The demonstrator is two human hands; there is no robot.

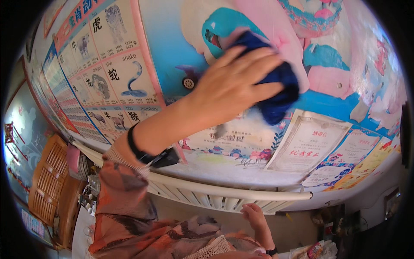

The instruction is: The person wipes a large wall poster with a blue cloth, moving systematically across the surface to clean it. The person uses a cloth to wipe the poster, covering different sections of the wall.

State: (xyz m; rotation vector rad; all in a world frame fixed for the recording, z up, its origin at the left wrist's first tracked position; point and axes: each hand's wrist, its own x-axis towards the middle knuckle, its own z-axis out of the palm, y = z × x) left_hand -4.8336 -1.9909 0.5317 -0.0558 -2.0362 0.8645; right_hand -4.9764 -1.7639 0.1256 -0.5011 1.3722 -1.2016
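Note:
My left hand (pixel 237 81) presses a bunched dark blue cloth (pixel 282 94) against a large glossy wall poster (pixel 168 42) with pictures of babies. The cloth and fingertips are blurred. Its fingers are spread over the cloth, and a black band (pixel 136 145) circles that wrist. Lower down, my right hand (pixel 254 215) hangs in front of a white radiator (pixel 207 197), its fingers loosely curled and nothing visible in them. To the left of my left forearm is an animal chart (pixel 129 61) with printed writing. Several certificates (pixel 310 142) are on the wall to the lower right.
A long pale pipe (pixel 258 194) runs along the radiator's top, below the posters. At the left are a slatted wooden bench (pixel 48 181) and a white-topped table (pixel 82 230) beside small cups. Plastic bags (pixel 325 249) lie at the bottom right.

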